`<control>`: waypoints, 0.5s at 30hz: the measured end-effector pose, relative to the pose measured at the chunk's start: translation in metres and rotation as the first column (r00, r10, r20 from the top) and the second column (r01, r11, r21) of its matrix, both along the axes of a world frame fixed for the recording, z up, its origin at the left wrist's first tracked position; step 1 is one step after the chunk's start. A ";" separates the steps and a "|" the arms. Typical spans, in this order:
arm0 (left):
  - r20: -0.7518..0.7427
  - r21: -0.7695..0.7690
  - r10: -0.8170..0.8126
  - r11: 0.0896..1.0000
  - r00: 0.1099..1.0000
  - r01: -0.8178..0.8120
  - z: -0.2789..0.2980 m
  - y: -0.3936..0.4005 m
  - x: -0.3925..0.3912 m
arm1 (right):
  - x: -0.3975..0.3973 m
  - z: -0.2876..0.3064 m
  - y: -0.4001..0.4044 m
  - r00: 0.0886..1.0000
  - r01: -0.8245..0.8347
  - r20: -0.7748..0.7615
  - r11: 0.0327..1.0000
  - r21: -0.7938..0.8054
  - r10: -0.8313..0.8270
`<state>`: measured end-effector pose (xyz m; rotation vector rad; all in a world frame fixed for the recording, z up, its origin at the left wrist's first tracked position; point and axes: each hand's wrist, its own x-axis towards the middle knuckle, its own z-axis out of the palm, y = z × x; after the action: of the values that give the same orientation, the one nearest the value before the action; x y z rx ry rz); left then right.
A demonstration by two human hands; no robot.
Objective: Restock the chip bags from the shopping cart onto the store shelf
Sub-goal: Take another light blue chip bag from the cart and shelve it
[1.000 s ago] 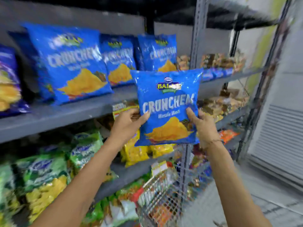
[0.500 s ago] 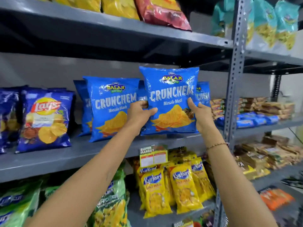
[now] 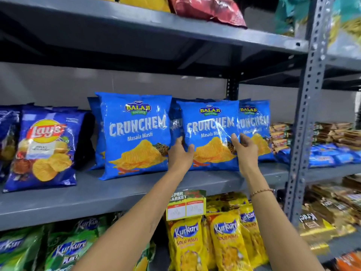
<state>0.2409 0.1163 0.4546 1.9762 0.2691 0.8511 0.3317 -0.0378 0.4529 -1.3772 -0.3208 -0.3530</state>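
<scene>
From my seat, the far left of the shelf (image 3: pixel 117 194) holds a Lay's bag (image 3: pixel 46 149), leaning back and well clear of my work. Next right stands a Crunchem bag (image 3: pixel 136 135), upright with its base near the front edge — if I bump it while pulling my left hand (image 3: pixel 180 153) away, I judge it could topple forward off the shelf.

The held bag (image 3: pixel 211 135) sits with its bottom on or just above the shelf; I cannot tell which. My left fingers are clamped on its lower left edge, thumb across the front. My right hand (image 3: pixel 245 151) pinches the lower right edge, fingers (image 3: pixel 237 138) pressed on the front film. The bag overlaps the right bag (image 3: pixel 256 130) behind it.

The risks as I see them: letting go before the base is seated, so the puffy bag slides forward on the smooth shelf; squeezing too hard and crushing chips; or shoving it back so the right bag is knocked askew toward the post (image 3: pixel 306 122). The price tag (image 3: pixel 186 207) hangs below — a falling bag would likely hit the Kurkure packs (image 3: pixel 226 237) underneath.
</scene>
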 end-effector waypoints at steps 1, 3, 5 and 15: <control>-0.013 0.079 0.040 0.996 0.999 -0.039 -0.001 -0.001 -0.005 | -0.004 0.000 0.001 0.999 0.044 0.024 0.999 -0.002 -0.044; 0.041 0.232 0.084 0.969 0.996 -0.091 -0.004 -0.004 -0.020 | -0.013 -0.003 0.006 0.961 0.237 0.151 0.971 -0.011 -0.233; 0.144 0.292 0.049 0.952 0.988 -0.090 -0.007 0.000 -0.039 | -0.031 -0.004 0.016 0.887 0.358 0.301 0.933 0.029 -0.350; 0.363 0.176 0.188 0.948 0.913 -0.265 0.016 0.122 -0.169 | -0.159 0.013 0.159 0.862 -0.122 0.457 0.965 -0.231 0.218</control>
<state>0.0716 0.2382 0.4709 1.9800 0.2100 1.4126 0.1729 0.1211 0.4660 -1.4273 -0.9074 -0.5261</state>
